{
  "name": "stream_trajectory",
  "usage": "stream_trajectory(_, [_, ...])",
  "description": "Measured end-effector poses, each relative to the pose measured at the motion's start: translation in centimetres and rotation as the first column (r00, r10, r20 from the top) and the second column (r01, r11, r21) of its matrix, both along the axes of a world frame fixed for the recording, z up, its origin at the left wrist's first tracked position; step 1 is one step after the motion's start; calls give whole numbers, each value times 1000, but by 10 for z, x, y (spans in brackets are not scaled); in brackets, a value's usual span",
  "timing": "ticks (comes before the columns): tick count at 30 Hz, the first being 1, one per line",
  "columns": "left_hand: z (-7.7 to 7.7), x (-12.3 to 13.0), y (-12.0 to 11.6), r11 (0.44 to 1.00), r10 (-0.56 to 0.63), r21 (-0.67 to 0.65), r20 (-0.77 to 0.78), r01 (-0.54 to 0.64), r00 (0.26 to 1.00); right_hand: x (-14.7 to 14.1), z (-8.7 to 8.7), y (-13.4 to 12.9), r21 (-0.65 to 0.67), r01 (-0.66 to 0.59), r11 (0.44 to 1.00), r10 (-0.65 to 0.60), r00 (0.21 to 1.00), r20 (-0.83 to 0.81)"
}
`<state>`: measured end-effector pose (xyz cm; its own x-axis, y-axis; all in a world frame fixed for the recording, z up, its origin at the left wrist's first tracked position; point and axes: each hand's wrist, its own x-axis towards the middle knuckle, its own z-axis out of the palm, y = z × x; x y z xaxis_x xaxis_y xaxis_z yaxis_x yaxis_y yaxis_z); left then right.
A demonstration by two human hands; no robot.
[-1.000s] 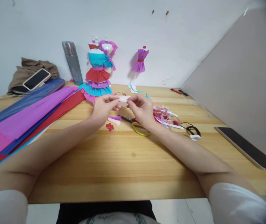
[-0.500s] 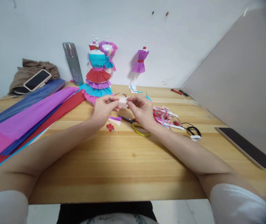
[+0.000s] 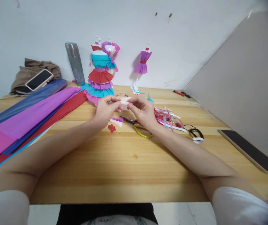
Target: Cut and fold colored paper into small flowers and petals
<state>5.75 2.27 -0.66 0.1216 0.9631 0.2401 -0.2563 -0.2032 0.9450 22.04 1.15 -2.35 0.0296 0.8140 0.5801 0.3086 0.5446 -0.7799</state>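
Note:
A small pale pink piece of paper [image 3: 125,105] is stretched between my two hands, just above the table. My left hand [image 3: 107,110] pinches its left end between thumb and fingers. At the other end, my right hand [image 3: 143,111] is closed on the paper in the same way. Below them lie a purple and pale pink paper scrap [image 3: 116,121] and a red paper flower [image 3: 111,128]. Scissors with yellow handles [image 3: 142,131] rest under my right hand, partly hidden by it.
Small dress forms in paper dresses [image 3: 100,76] stand by the wall, another in purple [image 3: 144,62] farther right. Coloured paper sheets [image 3: 37,115], a phone [image 3: 39,79] and a bottle [image 3: 75,65] are left. Paper shreds [image 3: 167,118], a black cord [image 3: 196,132] and a tablet [image 3: 251,150] lie right.
Both hands keep hold of the pale pink paper, and its upper part now shows more above the fingers. The whole view has shifted slightly.

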Motion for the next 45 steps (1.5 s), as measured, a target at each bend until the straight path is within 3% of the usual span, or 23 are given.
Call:
stream_trajectory(13, [-5,-5,7,981,-25,189,-47,33,999,5,3,5,5,-56,998,55,998,42])
stream_trajectory(21, [-4,-5,5,980,-69,180,-64,80,996,6,9,-1,45,-43,998,39,995,89])
stream_trajectory(29, [-5,-3,1,979,-36,195,-146,65,989,4,12,-5,75,-30,997,20,991,132])
stream_trajectory(34, [-7,-4,2,968,-43,238,-151,78,988,3,11,-4,60,-48,997,42,996,83])
stream_trajectory(45, [-3,-4,5,993,15,122,-98,-3,995,2,8,2,-32,-98,995,94,990,-107])
